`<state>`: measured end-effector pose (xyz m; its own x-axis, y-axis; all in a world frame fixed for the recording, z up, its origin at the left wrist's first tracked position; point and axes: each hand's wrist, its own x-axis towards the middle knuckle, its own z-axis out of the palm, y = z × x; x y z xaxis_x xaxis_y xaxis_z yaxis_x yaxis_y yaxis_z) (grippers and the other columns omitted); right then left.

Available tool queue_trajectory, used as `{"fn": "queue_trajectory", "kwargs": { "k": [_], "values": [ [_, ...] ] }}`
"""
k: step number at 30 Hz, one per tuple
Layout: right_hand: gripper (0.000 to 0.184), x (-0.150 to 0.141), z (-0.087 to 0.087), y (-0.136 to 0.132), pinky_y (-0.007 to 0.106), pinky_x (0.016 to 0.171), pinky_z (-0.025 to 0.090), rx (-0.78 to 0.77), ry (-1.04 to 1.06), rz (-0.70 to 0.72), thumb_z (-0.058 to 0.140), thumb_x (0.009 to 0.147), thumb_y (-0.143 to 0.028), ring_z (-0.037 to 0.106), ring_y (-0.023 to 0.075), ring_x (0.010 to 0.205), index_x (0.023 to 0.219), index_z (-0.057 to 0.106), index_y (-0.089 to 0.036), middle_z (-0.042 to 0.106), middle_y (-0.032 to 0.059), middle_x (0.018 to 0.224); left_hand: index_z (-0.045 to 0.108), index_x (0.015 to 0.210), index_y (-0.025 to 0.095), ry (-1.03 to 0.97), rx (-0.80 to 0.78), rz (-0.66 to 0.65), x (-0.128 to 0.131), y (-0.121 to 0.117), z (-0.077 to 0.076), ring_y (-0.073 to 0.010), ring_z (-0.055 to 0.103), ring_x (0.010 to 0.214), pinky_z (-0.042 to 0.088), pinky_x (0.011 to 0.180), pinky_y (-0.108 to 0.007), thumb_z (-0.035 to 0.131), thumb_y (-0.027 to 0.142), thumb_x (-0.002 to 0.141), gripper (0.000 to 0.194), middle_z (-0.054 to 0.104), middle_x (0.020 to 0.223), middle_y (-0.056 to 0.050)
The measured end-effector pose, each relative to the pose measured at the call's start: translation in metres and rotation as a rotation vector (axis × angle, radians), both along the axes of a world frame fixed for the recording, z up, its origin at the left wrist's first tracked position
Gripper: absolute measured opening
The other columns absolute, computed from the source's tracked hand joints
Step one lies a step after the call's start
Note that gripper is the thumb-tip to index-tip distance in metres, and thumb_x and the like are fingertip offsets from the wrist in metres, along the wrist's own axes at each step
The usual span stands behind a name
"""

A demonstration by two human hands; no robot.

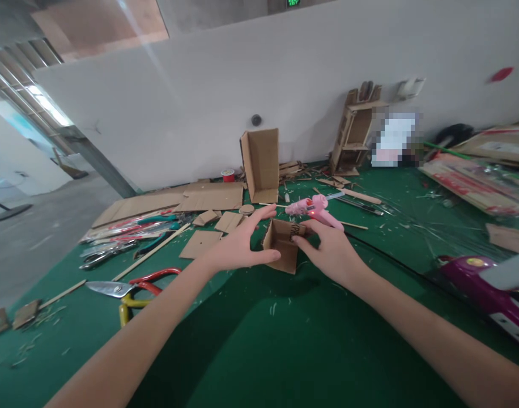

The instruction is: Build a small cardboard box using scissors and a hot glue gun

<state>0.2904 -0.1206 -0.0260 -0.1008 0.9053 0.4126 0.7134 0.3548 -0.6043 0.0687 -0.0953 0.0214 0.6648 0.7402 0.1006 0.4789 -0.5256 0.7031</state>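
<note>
A small folded cardboard piece (287,262) with black print stands at the middle of the green table. My right hand (327,249) pinches its upper right edge between thumb and fingers. On the other side, my left hand (242,243) is open, thumb and fingers spread around the piece's left side; whether the thumb touches it I cannot tell. Just behind lies a pink glue gun (319,211) with a small red light and a glue stick in its back. Farther back a taller open cardboard box (263,164) stands upright.
Shears with red and yellow handles (134,292) lie left of my left forearm. Beyond them are several pliers (115,246) and flat cardboard sheets (215,196). A wooden-looking cardboard frame (355,133) leans by the wall. At right sits a purple device (476,283), with a black cord (395,260) crossing the table.
</note>
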Motion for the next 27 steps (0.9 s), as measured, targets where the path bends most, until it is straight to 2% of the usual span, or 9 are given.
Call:
{"fn": "queue_trajectory", "kwargs": {
  "k": [4, 11, 15, 18, 21, 24, 27],
  "values": [
    [0.014, -0.001, 0.000, -0.001, 0.032, 0.054, 0.040, 0.001, -0.026, -0.007, 0.052, 0.087, -0.026, 0.055, 0.0168, 0.055, 0.088, 0.064, -0.018, 0.066, 0.0049, 0.079, 0.012, 0.150, 0.035, 0.004, -0.089, -0.040, -0.008, 0.006, 0.000, -0.0294, 0.026, 0.144, 0.038, 0.108, -0.048, 0.067, 0.046, 0.079, 0.091, 0.026, 0.157, -0.009],
    [0.016, 0.001, 0.001, 0.000, 0.030, 0.053, 0.043, -0.020, 0.012, 0.044, 0.050, 0.088, -0.024, 0.056, 0.0160, 0.056, 0.088, 0.065, -0.020, 0.069, 0.0041, 0.081, 0.017, 0.150, 0.036, 0.005, -0.124, -0.070, -0.011, 0.008, 0.000, -0.0306, 0.030, 0.142, 0.038, 0.108, -0.049, 0.071, 0.044, 0.076, 0.091, 0.029, 0.155, -0.009],
    [0.016, 0.001, 0.002, -0.001, 0.033, 0.059, 0.049, -0.027, 0.048, 0.053, 0.051, 0.089, -0.026, 0.063, 0.0193, 0.066, 0.093, 0.065, -0.020, 0.071, 0.0056, 0.087, 0.029, 0.146, 0.036, 0.009, -0.087, -0.069, -0.009, 0.007, 0.002, -0.0328, 0.034, 0.140, 0.042, 0.105, -0.048, 0.073, 0.045, 0.074, 0.084, 0.028, 0.156, -0.008],
    [0.021, 0.000, 0.004, -0.003, 0.039, 0.073, 0.053, -0.023, 0.168, 0.026, 0.054, 0.088, -0.030, 0.066, 0.0253, 0.092, 0.104, 0.062, -0.019, 0.070, 0.0106, 0.103, 0.032, 0.144, 0.034, -0.055, -0.016, -0.011, -0.008, 0.009, 0.002, -0.0315, 0.037, 0.138, 0.039, 0.108, -0.047, 0.075, 0.045, 0.072, 0.084, 0.033, 0.153, -0.009],
    [0.037, -0.001, 0.005, -0.005, 0.044, 0.082, 0.054, -0.107, 0.319, 0.016, 0.059, 0.086, -0.037, 0.061, 0.0288, 0.111, 0.117, 0.055, -0.019, 0.064, 0.0148, 0.119, 0.030, 0.144, 0.031, -0.148, 0.073, 0.103, -0.008, 0.012, 0.002, -0.0311, 0.039, 0.136, 0.036, 0.110, -0.046, 0.078, 0.044, 0.069, 0.090, 0.037, 0.149, -0.011],
    [0.044, -0.003, 0.002, -0.005, 0.046, 0.082, 0.055, -0.248, 0.425, 0.092, 0.062, 0.084, -0.041, 0.062, 0.0286, 0.110, 0.121, 0.052, -0.020, 0.065, 0.0153, 0.118, 0.027, 0.144, 0.028, -0.221, 0.114, 0.168, -0.007, 0.011, 0.002, -0.0318, 0.043, 0.131, 0.037, 0.107, -0.046, 0.079, 0.046, 0.067, 0.095, 0.040, 0.144, -0.015],
    [0.037, -0.006, -0.003, -0.004, 0.047, 0.083, 0.055, -0.297, 0.522, 0.112, 0.064, 0.083, -0.035, 0.066, 0.0273, 0.102, 0.115, 0.055, -0.019, 0.070, 0.0132, 0.107, 0.025, 0.145, 0.029, -0.240, 0.162, 0.157, -0.002, 0.005, 0.002, -0.0309, 0.046, 0.129, 0.036, 0.108, -0.045, 0.080, 0.046, 0.067, 0.097, 0.045, 0.139, -0.014]
  ]
}}
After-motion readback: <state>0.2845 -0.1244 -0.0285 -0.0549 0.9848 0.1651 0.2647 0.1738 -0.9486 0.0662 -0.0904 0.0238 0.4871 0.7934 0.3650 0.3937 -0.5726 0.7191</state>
